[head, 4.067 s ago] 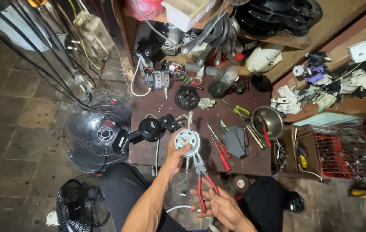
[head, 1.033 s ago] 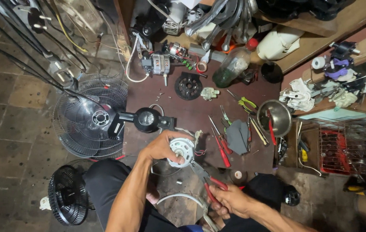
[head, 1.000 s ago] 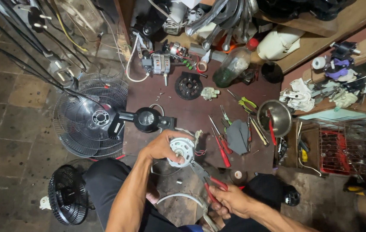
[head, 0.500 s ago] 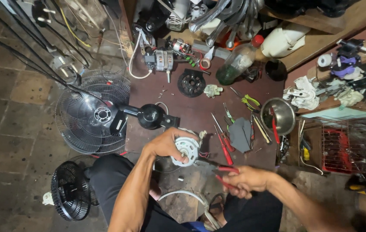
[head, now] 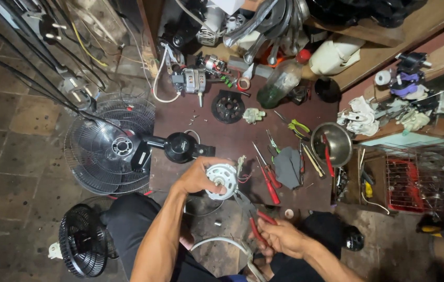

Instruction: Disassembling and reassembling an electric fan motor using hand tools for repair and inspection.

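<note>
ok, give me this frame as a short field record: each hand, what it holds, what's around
left hand: grips white fan motor, held above the board
right hand: grips red-handled pliers, jaws pointing up toward the motor
wires: stick out of the motor's right side
board: dark red, carries red screwdrivers, steel bowl, black fan hub
floor left: fan guard, small black fan

My left forearm runs up from the lower middle of the view, wrist bent slightly inward. My left hand (head: 197,179) sits at the top of it, fingers curled and closed in a grip. My right hand (head: 283,239) lies lower and to the right, fist wrapped tight, knuckles up, its forearm trailing off toward the bottom right corner. The two hands are apart, not touching.
</note>
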